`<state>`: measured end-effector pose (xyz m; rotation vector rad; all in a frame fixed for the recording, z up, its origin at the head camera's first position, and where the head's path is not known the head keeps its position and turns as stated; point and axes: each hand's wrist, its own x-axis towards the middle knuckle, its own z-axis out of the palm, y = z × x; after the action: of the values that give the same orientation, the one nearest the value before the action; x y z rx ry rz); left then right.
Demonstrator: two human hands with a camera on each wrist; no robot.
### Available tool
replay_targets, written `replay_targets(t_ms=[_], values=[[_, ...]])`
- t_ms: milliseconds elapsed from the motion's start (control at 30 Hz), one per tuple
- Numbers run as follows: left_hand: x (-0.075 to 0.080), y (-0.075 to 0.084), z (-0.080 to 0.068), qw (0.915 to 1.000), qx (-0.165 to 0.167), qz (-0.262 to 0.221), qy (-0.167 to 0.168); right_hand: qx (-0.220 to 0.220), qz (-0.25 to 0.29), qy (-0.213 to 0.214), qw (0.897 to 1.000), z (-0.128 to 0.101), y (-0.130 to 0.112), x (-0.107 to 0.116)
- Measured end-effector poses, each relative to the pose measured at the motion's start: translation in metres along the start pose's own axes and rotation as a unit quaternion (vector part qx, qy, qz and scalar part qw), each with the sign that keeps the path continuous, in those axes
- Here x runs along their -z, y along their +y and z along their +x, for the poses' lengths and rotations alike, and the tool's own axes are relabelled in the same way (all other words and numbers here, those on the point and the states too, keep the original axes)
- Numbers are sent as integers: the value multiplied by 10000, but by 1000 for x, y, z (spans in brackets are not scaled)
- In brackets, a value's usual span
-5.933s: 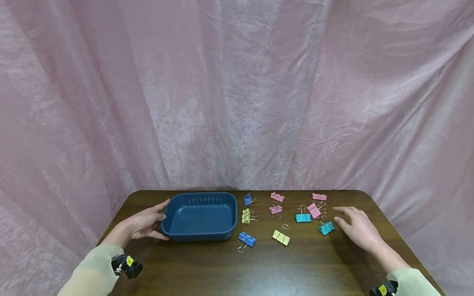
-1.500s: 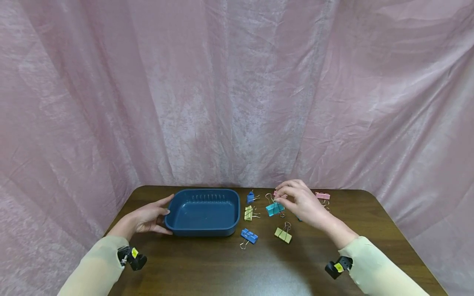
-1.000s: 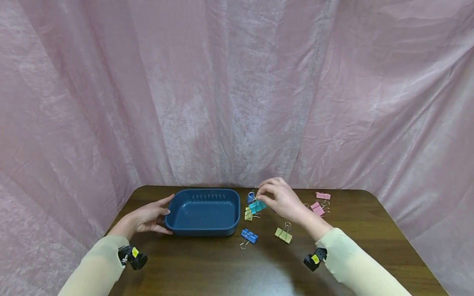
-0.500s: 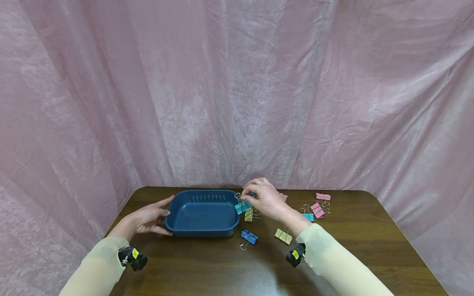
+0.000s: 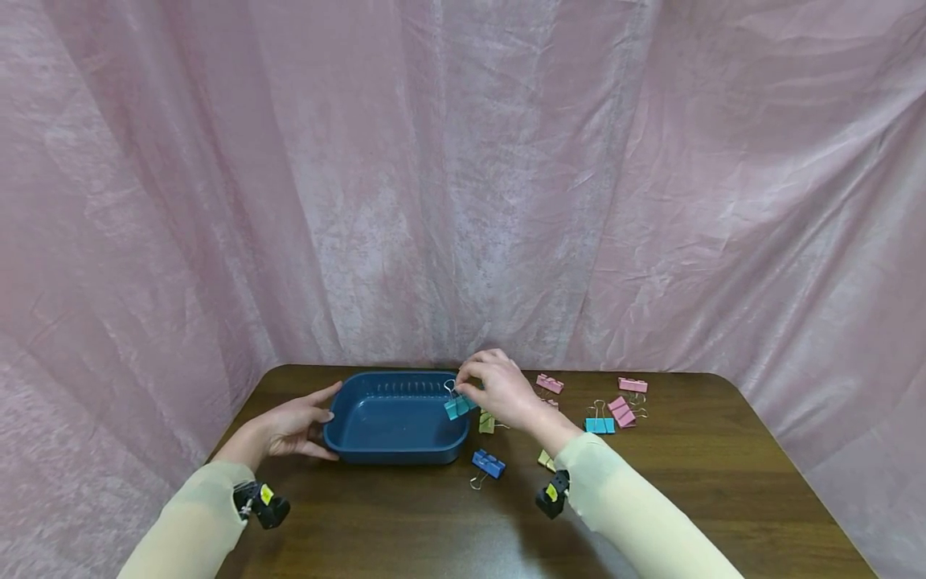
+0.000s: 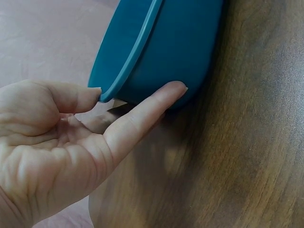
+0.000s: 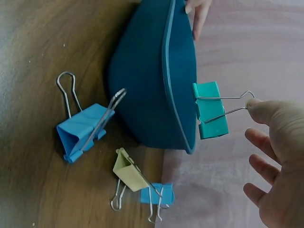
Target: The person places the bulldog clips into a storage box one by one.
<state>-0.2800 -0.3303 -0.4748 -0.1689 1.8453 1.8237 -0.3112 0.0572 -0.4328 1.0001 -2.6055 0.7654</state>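
Observation:
My left hand (image 5: 292,428) holds the left end of a dark blue plastic tray (image 5: 401,460). In the left wrist view its thumb lies on the tray's rim (image 6: 130,66) and a straight finger presses the outer wall. My right hand (image 5: 499,390) pinches a teal binder clip (image 5: 457,408) by a wire handle, between thumb and index finger. The clip hangs over the tray's right rim. In the right wrist view the teal clip (image 7: 211,111) overlaps the inner side of the rim, while the other fingers stay loosely bent.
Right of the tray lie a blue clip (image 5: 488,464) and a yellow clip (image 5: 487,422); another yellow clip (image 5: 546,460) is partly behind the right sleeve. Farther right are a teal clip (image 5: 600,425) and several pink clips (image 5: 621,411). A pink curtain (image 5: 463,185) hangs behind the wooden table (image 5: 405,531).
My right hand has picked up a teal clip from the right and carried it left, from above the other clips to the tray's right rim. The left hand has stayed at the tray.

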Motion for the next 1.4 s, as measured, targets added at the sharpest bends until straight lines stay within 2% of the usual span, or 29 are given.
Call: replay_targets(t_ms=[200,667,967,1400], values=[[-1,1,-1,9999,-5,67,-80,-114,-136,-240,9996,4,-5,-9],[-2,1,-3,9999,-13,52,-119,-228,-259,-445,9984,4,-7,-23],[-1,1,-2,9999,-10,48,-135,-466,-154,-504,9975,3,-3,-19],[-1,2,-3,9999,-9,11,-154,-438,-156,-343,9983,3,-2,-7]])
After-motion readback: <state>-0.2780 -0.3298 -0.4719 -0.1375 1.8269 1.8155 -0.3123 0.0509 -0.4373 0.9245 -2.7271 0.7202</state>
